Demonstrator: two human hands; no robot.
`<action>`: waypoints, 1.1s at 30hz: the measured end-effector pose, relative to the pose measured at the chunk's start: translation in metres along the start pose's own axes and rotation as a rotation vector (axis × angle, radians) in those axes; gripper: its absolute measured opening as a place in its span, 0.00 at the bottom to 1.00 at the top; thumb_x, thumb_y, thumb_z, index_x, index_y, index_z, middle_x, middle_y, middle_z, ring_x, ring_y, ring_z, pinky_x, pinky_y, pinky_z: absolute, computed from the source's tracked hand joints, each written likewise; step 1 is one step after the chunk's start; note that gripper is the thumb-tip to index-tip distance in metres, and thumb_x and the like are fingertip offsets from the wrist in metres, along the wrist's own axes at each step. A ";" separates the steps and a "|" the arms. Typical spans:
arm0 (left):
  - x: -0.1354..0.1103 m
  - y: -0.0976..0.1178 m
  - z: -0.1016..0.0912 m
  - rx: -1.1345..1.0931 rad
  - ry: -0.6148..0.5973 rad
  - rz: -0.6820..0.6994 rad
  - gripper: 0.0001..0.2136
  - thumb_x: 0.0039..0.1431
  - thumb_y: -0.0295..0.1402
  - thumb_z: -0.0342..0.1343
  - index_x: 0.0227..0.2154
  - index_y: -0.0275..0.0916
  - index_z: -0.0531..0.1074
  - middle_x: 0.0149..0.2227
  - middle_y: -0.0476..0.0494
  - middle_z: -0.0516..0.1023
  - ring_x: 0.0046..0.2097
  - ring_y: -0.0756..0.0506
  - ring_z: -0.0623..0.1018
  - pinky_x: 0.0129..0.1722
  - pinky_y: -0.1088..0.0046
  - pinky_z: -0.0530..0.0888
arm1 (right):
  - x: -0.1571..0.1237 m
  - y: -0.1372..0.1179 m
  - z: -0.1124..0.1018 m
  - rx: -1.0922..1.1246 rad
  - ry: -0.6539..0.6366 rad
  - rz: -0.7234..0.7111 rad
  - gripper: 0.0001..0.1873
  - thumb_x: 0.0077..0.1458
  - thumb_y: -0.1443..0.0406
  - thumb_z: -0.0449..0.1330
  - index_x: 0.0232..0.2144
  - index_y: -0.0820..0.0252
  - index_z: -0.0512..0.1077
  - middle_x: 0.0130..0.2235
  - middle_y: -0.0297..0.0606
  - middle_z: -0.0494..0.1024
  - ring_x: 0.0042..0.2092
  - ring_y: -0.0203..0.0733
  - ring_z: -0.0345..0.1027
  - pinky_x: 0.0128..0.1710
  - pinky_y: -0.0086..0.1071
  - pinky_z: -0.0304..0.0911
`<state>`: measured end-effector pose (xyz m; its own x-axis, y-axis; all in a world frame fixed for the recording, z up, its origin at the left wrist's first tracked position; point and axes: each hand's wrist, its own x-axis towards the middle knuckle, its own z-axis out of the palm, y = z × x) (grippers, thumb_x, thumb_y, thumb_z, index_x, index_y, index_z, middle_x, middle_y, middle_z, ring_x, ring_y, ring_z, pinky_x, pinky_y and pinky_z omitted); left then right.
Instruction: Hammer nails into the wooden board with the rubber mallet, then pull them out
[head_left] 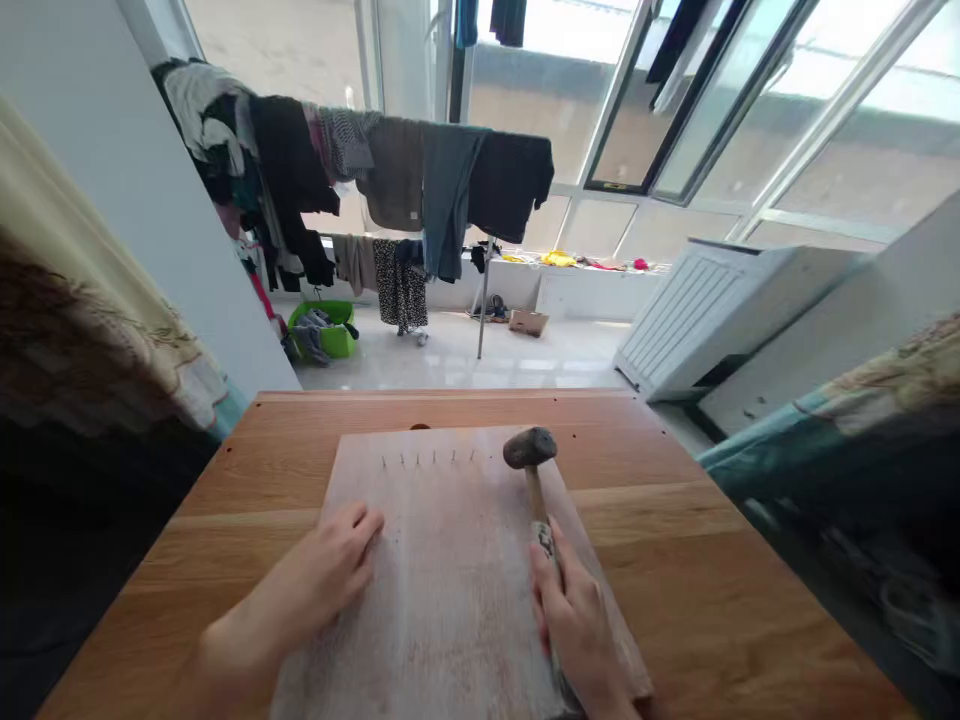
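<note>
My right hand (574, 620) is wrapped round the handle of a hammer (530, 449). Its dark metal head is over the upper right part of a pale wooden board (442, 600). Several thin nails (418, 460) stand in a row across the board near its far edge, some tilted slightly. A small dark spot shows just right of the row. My left hand (341, 560) is at the board's left side with its fingers curled in. Whatever those fingers may hold is hidden.
The board lies on a wooden table (697, 570). Beyond the table are a drying rack hung with clothes (390, 170), a green basket (341, 342), a cardboard box (528, 322) and a white cabinet (697, 300). Curtains (832, 420) hang at both sides.
</note>
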<state>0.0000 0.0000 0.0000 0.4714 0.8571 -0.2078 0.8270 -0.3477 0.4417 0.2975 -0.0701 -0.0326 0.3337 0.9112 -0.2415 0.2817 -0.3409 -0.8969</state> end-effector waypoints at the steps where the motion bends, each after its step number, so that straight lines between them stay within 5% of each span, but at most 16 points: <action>1: 0.004 0.005 0.006 0.011 -0.003 0.018 0.11 0.65 0.24 0.41 0.41 0.39 0.68 0.43 0.41 0.71 0.41 0.44 0.76 0.44 0.63 0.72 | 0.000 0.000 0.000 0.005 0.003 -0.006 0.39 0.65 0.44 0.50 0.67 0.64 0.60 0.15 0.22 0.60 0.15 0.36 0.57 0.14 0.26 0.56; 6: 0.021 0.034 0.026 0.107 -0.037 0.147 0.16 0.57 0.17 0.41 0.39 0.40 0.69 0.42 0.41 0.73 0.41 0.43 0.76 0.42 0.65 0.73 | -0.001 -0.002 0.000 0.031 0.011 -0.017 0.41 0.63 0.44 0.52 0.68 0.65 0.60 0.16 0.23 0.61 0.15 0.37 0.57 0.12 0.26 0.56; 11: 0.031 0.062 0.024 0.214 -0.069 0.273 0.15 0.49 0.15 0.46 0.35 0.39 0.69 0.37 0.42 0.76 0.41 0.42 0.76 0.43 0.65 0.73 | -0.001 -0.005 0.001 0.036 0.004 -0.026 0.41 0.64 0.45 0.52 0.68 0.66 0.58 0.17 0.22 0.61 0.14 0.36 0.57 0.11 0.26 0.56; 17: 0.050 0.069 0.015 -0.097 -0.064 0.380 0.12 0.53 0.20 0.52 0.36 0.41 0.73 0.39 0.46 0.76 0.38 0.47 0.76 0.40 0.71 0.72 | 0.001 -0.004 0.001 0.054 0.013 -0.043 0.40 0.64 0.44 0.53 0.67 0.66 0.60 0.19 0.23 0.61 0.14 0.35 0.57 0.10 0.26 0.56; 22: 0.093 0.074 0.016 -0.519 0.201 0.443 0.08 0.59 0.23 0.55 0.36 0.40 0.77 0.39 0.47 0.77 0.38 0.50 0.77 0.41 0.74 0.74 | 0.001 -0.003 0.001 0.024 0.010 -0.058 0.38 0.65 0.45 0.50 0.65 0.65 0.62 0.19 0.23 0.62 0.14 0.36 0.59 0.11 0.26 0.58; 26: 0.140 0.082 0.011 -0.490 0.503 0.434 0.06 0.59 0.24 0.58 0.35 0.40 0.78 0.37 0.47 0.82 0.42 0.46 0.79 0.47 0.69 0.74 | 0.001 -0.003 0.001 0.014 0.024 -0.083 0.37 0.65 0.44 0.50 0.63 0.66 0.64 0.16 0.23 0.61 0.14 0.36 0.58 0.13 0.26 0.57; 33: 0.184 0.080 0.002 -0.217 0.444 0.318 0.08 0.62 0.26 0.58 0.38 0.44 0.80 0.36 0.47 0.84 0.43 0.42 0.81 0.47 0.64 0.74 | 0.001 -0.003 0.002 0.047 0.024 -0.113 0.38 0.65 0.44 0.50 0.63 0.68 0.64 0.16 0.22 0.60 0.14 0.37 0.57 0.13 0.27 0.56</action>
<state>0.1541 0.1293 -0.0045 0.4739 0.8168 0.3291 0.5621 -0.5683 0.6010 0.2956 -0.0676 -0.0305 0.3238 0.9372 -0.1295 0.2764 -0.2246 -0.9344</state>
